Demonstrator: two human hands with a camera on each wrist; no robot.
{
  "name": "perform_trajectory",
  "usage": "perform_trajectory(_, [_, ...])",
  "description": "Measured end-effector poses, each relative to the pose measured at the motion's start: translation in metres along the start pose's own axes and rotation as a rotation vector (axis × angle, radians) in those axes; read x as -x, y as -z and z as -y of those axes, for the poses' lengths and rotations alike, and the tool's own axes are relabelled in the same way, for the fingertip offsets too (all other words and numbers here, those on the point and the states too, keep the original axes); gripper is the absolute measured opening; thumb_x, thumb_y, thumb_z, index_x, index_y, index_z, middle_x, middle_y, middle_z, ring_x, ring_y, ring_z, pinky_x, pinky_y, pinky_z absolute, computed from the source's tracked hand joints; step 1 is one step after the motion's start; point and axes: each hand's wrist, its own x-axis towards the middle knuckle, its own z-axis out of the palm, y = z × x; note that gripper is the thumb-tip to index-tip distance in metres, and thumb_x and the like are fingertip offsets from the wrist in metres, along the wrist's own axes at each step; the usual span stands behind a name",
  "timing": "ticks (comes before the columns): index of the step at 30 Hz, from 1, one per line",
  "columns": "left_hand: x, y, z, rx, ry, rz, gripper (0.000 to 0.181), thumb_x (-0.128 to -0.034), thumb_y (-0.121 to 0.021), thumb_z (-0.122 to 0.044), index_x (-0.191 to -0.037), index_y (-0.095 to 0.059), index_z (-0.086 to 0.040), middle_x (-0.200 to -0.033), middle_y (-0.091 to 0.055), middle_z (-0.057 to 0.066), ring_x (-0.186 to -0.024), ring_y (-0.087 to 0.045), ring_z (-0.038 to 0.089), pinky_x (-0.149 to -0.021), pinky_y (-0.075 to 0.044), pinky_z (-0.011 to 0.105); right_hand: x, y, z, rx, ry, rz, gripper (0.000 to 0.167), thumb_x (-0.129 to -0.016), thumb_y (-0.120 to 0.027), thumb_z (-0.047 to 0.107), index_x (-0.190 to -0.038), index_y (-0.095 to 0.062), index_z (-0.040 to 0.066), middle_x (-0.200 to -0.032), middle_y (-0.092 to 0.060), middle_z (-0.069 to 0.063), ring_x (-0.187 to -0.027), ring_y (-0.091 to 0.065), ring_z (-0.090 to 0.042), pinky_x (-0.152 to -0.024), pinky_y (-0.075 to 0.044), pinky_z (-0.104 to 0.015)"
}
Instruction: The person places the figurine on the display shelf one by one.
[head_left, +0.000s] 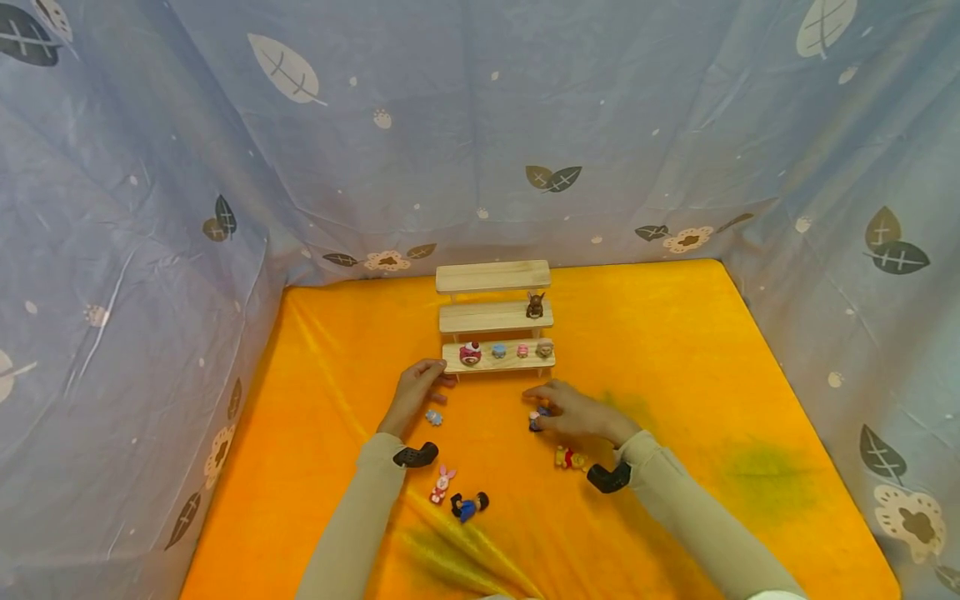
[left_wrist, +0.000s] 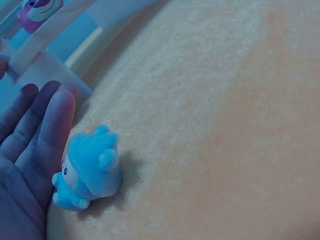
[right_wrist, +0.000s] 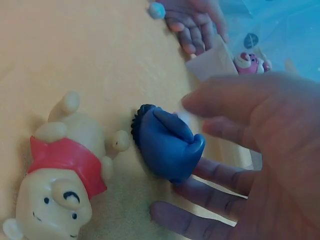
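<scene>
Reaching forward over orange cloth [head_left: 637,533]

Extends left hand [head_left: 414,392] to the front shelf [head_left: 510,363], right hand [head_left: 577,411] around a dark-blue donkey figure [right_wrist: 167,145] on the cloth. Shows its black mane in the right wrist view; partly covers the figure in the head view. Has left fingers nearly straight near a light-blue figure [left_wrist: 95,167], right fingers and thumb apart; cannot tell whether touching.

We see a dark-blue donkey [right_wrist: 167,145] with a black mane, lying down, the mane side facing ten o'clock in the right wrist view. At its eleven o'clock in the head view, we find a pale wooden rack [head_left: 483,317], upright and three-tiered.
</scene>
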Motion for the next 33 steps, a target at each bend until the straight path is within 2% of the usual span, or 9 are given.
perform_trajectory(4, [-0.0007, 0.0003, 0.0012, -0.002, 0.008, 0.002, 0.037, -0.1024, -0.061, -0.036, -0.121, -0.066, -0.004, -0.100, -0.076, 0.007, -0.087, -0.073, 0.016, -0.067, -0.063, 0.029, 0.0002, -0.0017, 0.0012, 0.002, -0.004, 0.005, 0.038, -0.102, -0.061, 0.017, -0.137, -0.059, 0.001, -0.123, -0.058, -0.017, -0.101, -0.051, -0.021, -0.084, -0.047, -0.033])
perform_trajectory(9, [-0.0016, 0.0004, 0.0013, -0.001, 0.010, 0.000, 0.037, -0.1026, -0.061, -0.035, -0.122, -0.066, -0.003, -0.103, -0.076, 0.010, -0.089, -0.073, 0.017, -0.068, -0.063, 0.029, 0.0021, -0.0030, 0.0025, 0.031, -0.021, -0.006, 0.031, -0.101, -0.062, 0.011, -0.130, -0.064, 0.003, -0.119, -0.061, -0.013, -0.098, -0.052, -0.017, -0.085, -0.050, -0.033])
perform_trajectory(15, [-0.0016, -0.0006, 0.0002, 0.002, 0.001, -0.006, 0.033, -0.1031, -0.060, -0.034, -0.120, -0.066, -0.005, -0.096, -0.077, 0.003, -0.083, -0.073, 0.012, -0.066, -0.063, 0.029, 0.0040, -0.0030, 0.0054, 0.050, -0.071, -0.030, 0.031, -0.101, -0.060, 0.009, -0.130, -0.064, 0.001, -0.116, -0.060, -0.012, -0.093, -0.052, -0.014, -0.082, -0.051, -0.029])
perform_trajectory(19, [-0.0011, -0.0007, 0.0004, -0.006, -0.006, -0.008, 0.034, -0.1030, -0.060, -0.034, -0.119, -0.066, -0.005, -0.096, -0.076, 0.002, -0.083, -0.073, 0.012, -0.066, -0.063, 0.028, 0.0042, -0.0033, 0.0081, 0.067, -0.090, -0.041, 0.030, -0.100, -0.061, 0.009, -0.129, -0.065, 0.000, -0.112, -0.060, -0.011, -0.089, -0.050, -0.013, -0.078, -0.048, -0.027])
perform_trajectory(25, [-0.0010, -0.0004, 0.0015, -0.013, -0.007, -0.011, 0.036, -0.1029, -0.060, -0.035, -0.119, -0.066, -0.003, -0.095, -0.076, 0.005, -0.082, -0.073, 0.012, -0.065, -0.063, 0.029, 0.0040, -0.0061, 0.0084, 0.073, -0.130, -0.020, 0.030, -0.099, -0.066, 0.013, -0.127, -0.067, 0.002, -0.103, -0.056, -0.007, -0.084, -0.048, -0.014, -0.074, -0.046, -0.024])
perform_trajectory(31, [-0.0007, 0.0000, 0.0011, -0.014, -0.007, -0.012, 0.036, -0.1028, -0.061, -0.035, -0.120, -0.066, -0.004, -0.100, -0.077, 0.009, -0.084, -0.073, 0.014, -0.066, -0.063, 0.029, 0.0044, -0.0092, 0.0065, 0.069, -0.161, -0.032, 0.028, -0.098, -0.068, 0.015, -0.123, -0.068, 0.003, -0.103, -0.055, -0.006, -0.085, -0.050, -0.014, -0.075, -0.049, -0.026])
perform_trajectory(33, [0.0036, -0.0003, -0.0068, -0.008, 0.011, 0.002, 0.034, -0.1031, -0.061, -0.033, -0.120, -0.066, -0.003, -0.104, -0.076, 0.014, -0.089, -0.074, 0.019, -0.068, -0.063, 0.030, 0.0052, -0.0092, 0.0061, 0.037, -0.152, -0.040, 0.028, -0.098, -0.069, 0.015, -0.122, -0.066, 0.003, -0.107, -0.058, -0.008, -0.089, -0.054, -0.014, -0.079, -0.052, -0.029])
